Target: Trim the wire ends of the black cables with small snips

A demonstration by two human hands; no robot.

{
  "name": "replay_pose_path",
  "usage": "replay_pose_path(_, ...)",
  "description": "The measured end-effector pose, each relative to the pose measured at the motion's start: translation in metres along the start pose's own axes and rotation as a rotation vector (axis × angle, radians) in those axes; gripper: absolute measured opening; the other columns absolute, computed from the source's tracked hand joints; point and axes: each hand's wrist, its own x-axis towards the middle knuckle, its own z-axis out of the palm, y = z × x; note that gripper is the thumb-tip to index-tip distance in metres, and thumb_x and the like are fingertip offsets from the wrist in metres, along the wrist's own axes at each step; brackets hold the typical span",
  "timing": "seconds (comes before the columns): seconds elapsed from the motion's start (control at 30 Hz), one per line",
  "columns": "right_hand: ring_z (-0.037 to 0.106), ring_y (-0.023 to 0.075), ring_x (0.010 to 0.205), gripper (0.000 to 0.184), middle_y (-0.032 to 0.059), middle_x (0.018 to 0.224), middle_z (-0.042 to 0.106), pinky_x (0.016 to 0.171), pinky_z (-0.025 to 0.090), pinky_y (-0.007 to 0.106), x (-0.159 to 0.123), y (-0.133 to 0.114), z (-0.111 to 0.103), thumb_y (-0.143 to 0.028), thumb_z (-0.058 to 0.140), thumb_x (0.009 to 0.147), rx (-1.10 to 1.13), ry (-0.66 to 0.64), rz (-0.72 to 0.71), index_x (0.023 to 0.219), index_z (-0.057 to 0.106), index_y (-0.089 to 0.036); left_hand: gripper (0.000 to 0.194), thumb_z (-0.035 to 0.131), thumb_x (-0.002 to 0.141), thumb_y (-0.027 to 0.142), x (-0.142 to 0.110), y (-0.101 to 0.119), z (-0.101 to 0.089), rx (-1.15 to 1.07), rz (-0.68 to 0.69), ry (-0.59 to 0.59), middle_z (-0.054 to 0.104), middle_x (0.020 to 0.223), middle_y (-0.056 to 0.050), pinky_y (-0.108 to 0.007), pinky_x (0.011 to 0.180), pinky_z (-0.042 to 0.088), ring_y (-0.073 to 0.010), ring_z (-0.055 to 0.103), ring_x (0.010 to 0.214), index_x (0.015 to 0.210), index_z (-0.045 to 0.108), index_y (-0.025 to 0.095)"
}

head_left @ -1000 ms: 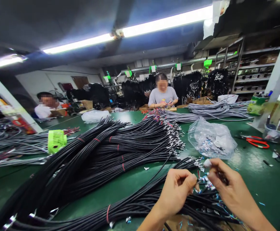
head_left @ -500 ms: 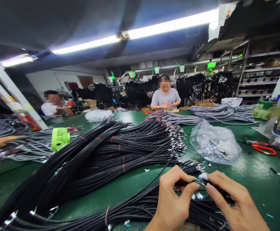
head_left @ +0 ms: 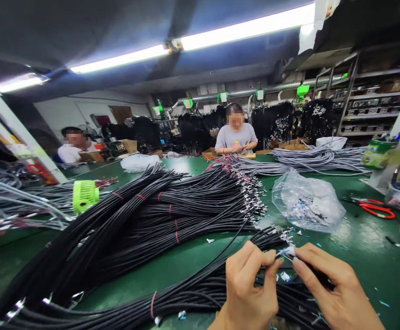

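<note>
My left hand (head_left: 249,286) and my right hand (head_left: 333,288) meet at the bottom of the view, both pinched on the end of one black cable (head_left: 285,253) with thin coloured wires and a small white piece at its tip. Under my hands lies a bundle of black cables (head_left: 186,293) tied with red bands. A bigger heap of black cables (head_left: 158,211) with metal terminals spreads over the green table (head_left: 364,243) to the left and behind.
A clear plastic bag (head_left: 308,201) of small parts lies just beyond my hands. Red-handled scissors (head_left: 375,208) and tubs sit at the right. Grey cables (head_left: 320,158) lie at the back, a green fan (head_left: 84,195) at the left. Two people sit across the table.
My hands have come together and lower in the view, from apart to both pinching the cable's end. The camera has shifted slightly.
</note>
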Motion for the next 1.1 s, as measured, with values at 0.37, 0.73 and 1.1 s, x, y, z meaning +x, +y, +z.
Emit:
replay_pose_path(0.37,0.07,0.0207,0.086,0.02,0.0058,0.085,0.072,0.067,0.058,0.022,-0.002,0.002,0.003,-0.028,0.052,0.089,-0.066,-0.024,0.018,0.096,0.07,-0.02,0.018,0.057,0.075,-0.006,-0.007,-0.004,0.007,0.197,0.228,0.078,0.051,0.053,0.0,-0.024,0.046,0.033,-0.0107,0.046,0.047,0.074,0.06,0.012)
replay_pose_path(0.73,0.07,0.0203,0.084,0.02,0.0049,0.08,0.072,0.067,0.058,0.021,-0.002,0.0,0.005,-0.03,0.054,0.088,-0.113,0.028,0.024,0.091,0.071,-0.02,0.016,0.057,0.076,-0.003,-0.013,-0.004,0.01,0.273,0.216,0.083,0.049,0.051,0.001,-0.026,0.045,0.031,-0.011,0.043,0.046,0.071,0.06,0.012)
replay_pose_path(1.1,0.069,0.0186,0.083,0.016,0.0035,0.08,0.069,0.065,0.056,0.019,-0.004,0.003,0.0,-0.024,0.056,0.087,-0.089,0.032,-0.017,0.096,0.068,-0.02,0.015,0.051,0.085,0.005,-0.002,-0.003,0.002,-0.017,-0.007,-0.105,0.062,0.069,-0.003,-0.022,0.056,0.039,-0.0119,0.054,0.059,0.08,0.062,0.013)
